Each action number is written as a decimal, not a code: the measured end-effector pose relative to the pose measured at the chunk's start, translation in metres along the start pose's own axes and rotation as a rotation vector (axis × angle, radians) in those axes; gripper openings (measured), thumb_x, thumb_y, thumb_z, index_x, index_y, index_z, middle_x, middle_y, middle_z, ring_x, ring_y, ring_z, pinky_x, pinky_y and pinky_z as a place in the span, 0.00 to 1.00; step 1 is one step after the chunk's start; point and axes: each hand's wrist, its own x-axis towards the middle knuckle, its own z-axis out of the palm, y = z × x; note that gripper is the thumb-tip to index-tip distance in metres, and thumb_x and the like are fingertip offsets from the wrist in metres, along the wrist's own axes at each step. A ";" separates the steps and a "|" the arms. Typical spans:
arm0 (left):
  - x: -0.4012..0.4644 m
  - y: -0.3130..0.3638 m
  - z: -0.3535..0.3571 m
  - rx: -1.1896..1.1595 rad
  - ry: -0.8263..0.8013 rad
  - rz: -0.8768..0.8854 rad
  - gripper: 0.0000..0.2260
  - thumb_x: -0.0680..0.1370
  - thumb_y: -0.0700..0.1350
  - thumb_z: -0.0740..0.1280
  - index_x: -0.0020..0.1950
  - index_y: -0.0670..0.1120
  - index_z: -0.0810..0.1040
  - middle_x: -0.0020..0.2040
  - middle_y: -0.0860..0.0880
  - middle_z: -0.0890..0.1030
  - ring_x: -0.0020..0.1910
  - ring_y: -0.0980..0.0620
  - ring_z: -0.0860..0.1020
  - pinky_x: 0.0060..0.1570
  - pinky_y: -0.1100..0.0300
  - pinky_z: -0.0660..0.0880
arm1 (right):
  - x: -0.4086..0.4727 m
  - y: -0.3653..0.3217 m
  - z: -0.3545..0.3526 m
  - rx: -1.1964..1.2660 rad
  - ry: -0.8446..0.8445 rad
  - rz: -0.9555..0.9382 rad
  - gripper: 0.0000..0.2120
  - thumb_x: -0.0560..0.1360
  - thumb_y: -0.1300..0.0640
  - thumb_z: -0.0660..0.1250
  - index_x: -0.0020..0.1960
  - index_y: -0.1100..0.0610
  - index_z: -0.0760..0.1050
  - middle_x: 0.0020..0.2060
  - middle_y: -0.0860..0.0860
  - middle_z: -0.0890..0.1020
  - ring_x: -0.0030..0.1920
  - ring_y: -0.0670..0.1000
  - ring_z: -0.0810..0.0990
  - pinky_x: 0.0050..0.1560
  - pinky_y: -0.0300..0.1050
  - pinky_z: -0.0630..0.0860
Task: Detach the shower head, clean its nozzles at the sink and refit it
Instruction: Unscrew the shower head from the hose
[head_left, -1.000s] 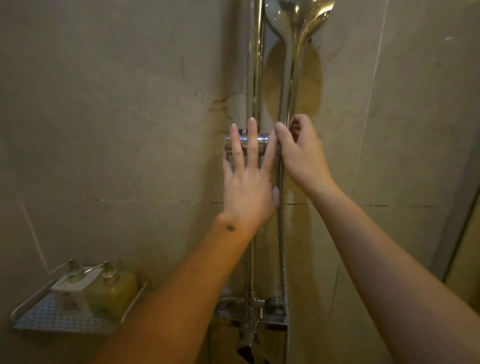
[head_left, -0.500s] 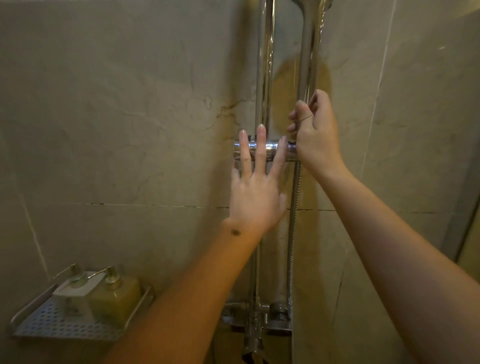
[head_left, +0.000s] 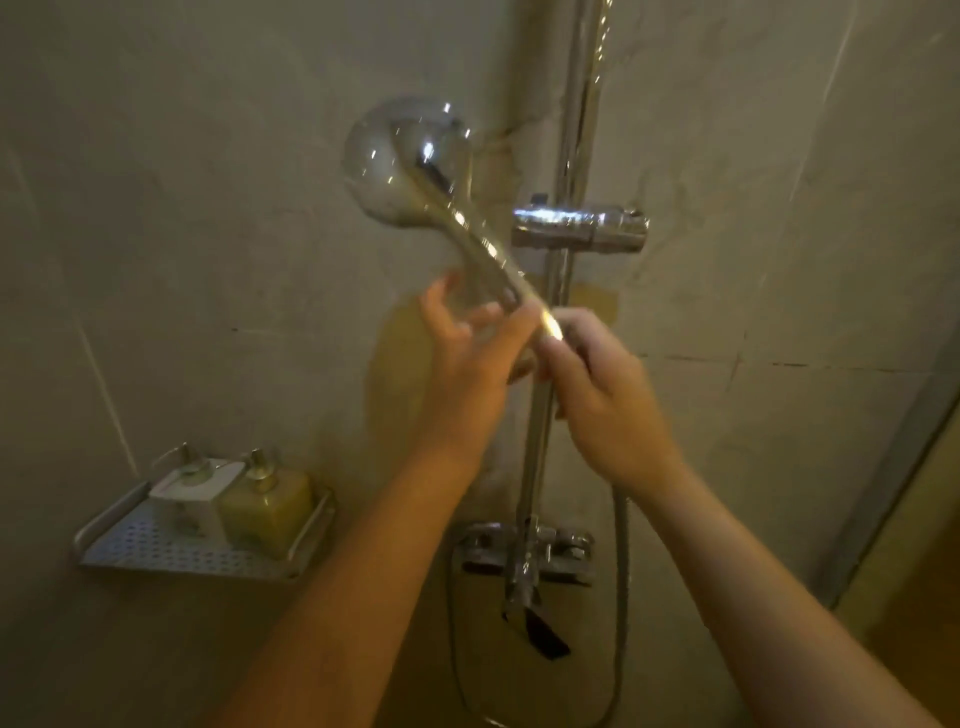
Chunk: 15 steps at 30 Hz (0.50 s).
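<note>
The chrome shower head (head_left: 408, 161) is off its holder and tilted, its round head pointing up and left, its handle running down to the right. My right hand (head_left: 597, 405) grips the lower end of the handle where the metal hose (head_left: 621, 571) joins. My left hand (head_left: 467, 358) closes loosely around the handle's middle, fingers partly curled. The chrome holder bracket (head_left: 579, 228) on the vertical rail (head_left: 550, 322) stands bare, right of the head. The image is motion-blurred.
A mixer tap (head_left: 524, 558) with a dark lever sits at the rail's foot. On the left wall a perforated metal shelf (head_left: 156, 551) carries two pump bottles (head_left: 265, 506). A glass door edge (head_left: 904, 467) runs along the right.
The shower head has come out of the bracket and swung down to the left. My left hand left the bracket and moved onto the handle; my right hand dropped lower with the handle's end.
</note>
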 end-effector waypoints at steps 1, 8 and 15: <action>-0.008 -0.007 -0.014 -0.102 0.012 -0.073 0.32 0.70 0.54 0.76 0.70 0.56 0.64 0.59 0.40 0.82 0.51 0.47 0.86 0.44 0.53 0.82 | -0.018 0.004 0.012 0.056 -0.058 0.045 0.09 0.84 0.54 0.60 0.59 0.54 0.76 0.41 0.45 0.82 0.35 0.42 0.79 0.35 0.34 0.72; -0.081 -0.050 -0.089 -0.222 0.249 -0.368 0.03 0.81 0.40 0.67 0.53 0.46 0.79 0.38 0.45 0.84 0.38 0.47 0.84 0.39 0.54 0.81 | -0.147 0.023 0.089 0.518 -0.404 0.552 0.12 0.78 0.52 0.69 0.60 0.52 0.74 0.34 0.45 0.77 0.27 0.46 0.73 0.23 0.38 0.70; -0.169 -0.068 -0.126 -0.521 0.335 -0.682 0.08 0.70 0.41 0.70 0.44 0.50 0.87 0.39 0.46 0.85 0.38 0.49 0.85 0.33 0.58 0.81 | -0.248 0.018 0.123 1.102 -0.448 0.985 0.17 0.72 0.50 0.76 0.53 0.58 0.74 0.28 0.54 0.59 0.19 0.45 0.62 0.17 0.36 0.62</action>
